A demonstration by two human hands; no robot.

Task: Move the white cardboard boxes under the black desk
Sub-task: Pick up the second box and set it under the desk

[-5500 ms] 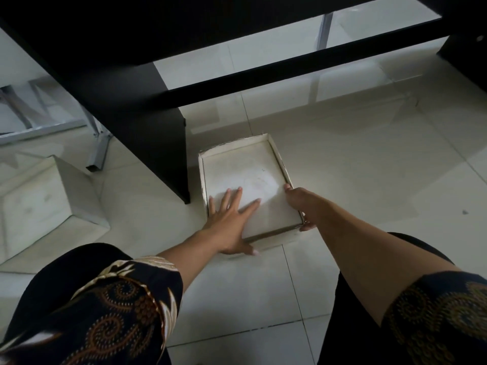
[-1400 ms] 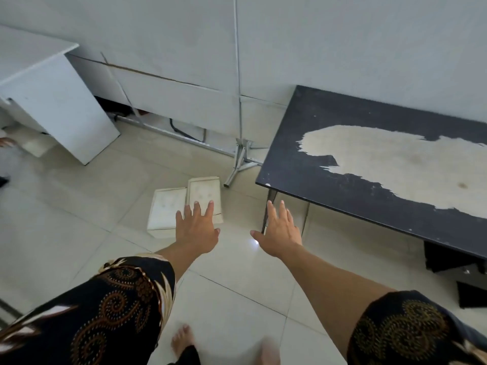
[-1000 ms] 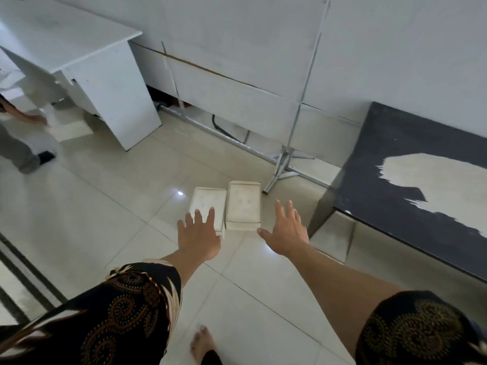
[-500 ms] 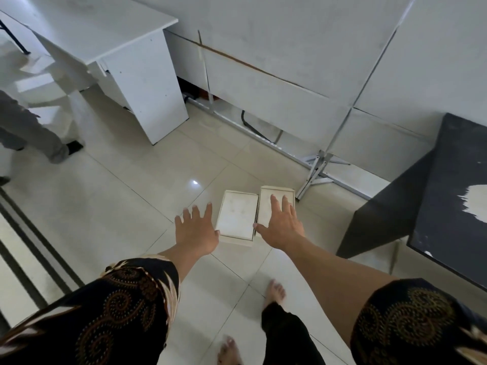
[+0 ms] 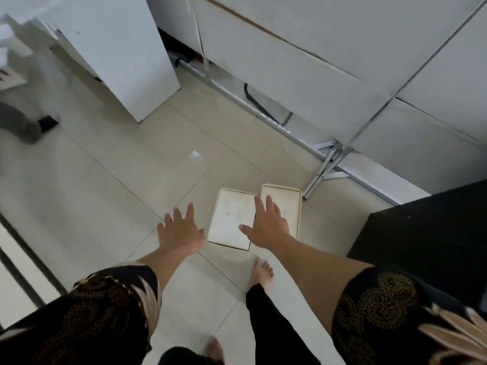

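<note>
White cardboard boxes [image 5: 232, 219] adjacent on floor [image 5: 126, 185] | metal stand foot [image 5: 322, 175] beside | black desk [image 5: 427, 233] right | fingers [image 5: 189, 213] spread

The floor [image 5: 131, 180] is pale glossy tile with thin grout lines and a small bright glint [image 5: 196, 154] just above centre. Two white cardboard boxes lie flat on it right of centre, side by side: the left box [image 5: 232, 219] and the right box [image 5: 288, 204], which is set slightly higher in the frame. Below them a bare foot [image 5: 261, 272] stands on the tile. A white desk panel [image 5: 126, 48] stands at upper left, a metal stand foot [image 5: 326, 164] sits just up-right of the boxes, and the black desk [image 5: 427, 227] is at the right edge.
</note>
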